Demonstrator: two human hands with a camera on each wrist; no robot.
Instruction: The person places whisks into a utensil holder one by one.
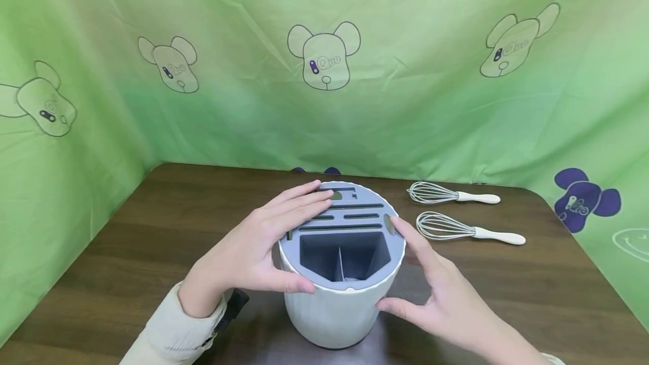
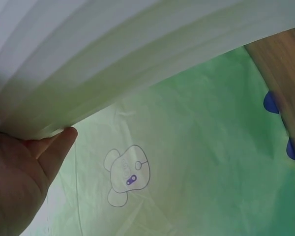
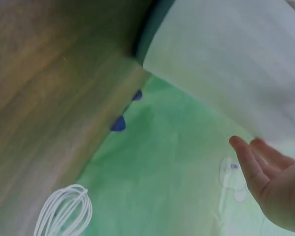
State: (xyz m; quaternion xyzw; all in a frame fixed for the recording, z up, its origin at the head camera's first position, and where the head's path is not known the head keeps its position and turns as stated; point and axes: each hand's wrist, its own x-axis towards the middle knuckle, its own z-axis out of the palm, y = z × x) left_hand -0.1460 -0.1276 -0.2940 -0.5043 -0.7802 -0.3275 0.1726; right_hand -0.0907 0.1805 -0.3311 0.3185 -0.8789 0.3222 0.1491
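In the head view a white ribbed knife holder stands on the table, its grey slotted lid (image 1: 350,286) facing up. The lid has narrow slots, oval holes and a wide opening with a divider inside. My left hand (image 1: 253,246) holds the left side of the rim, fingers reaching over the lid and thumb along the front edge. On the right, my right hand (image 1: 441,292) holds the holder, index fingertip by an oval hole and thumb low on the front wall. Both wrist views show the holder's white wall (image 2: 128,59) close up, with fingers at its edge.
Two whisks with white handles lie to the right on the brown wooden table (image 1: 152,241), the far whisk (image 1: 441,193) behind the near whisk (image 1: 456,228). A green curtain (image 1: 243,117) with bear drawings closes off the back and sides.
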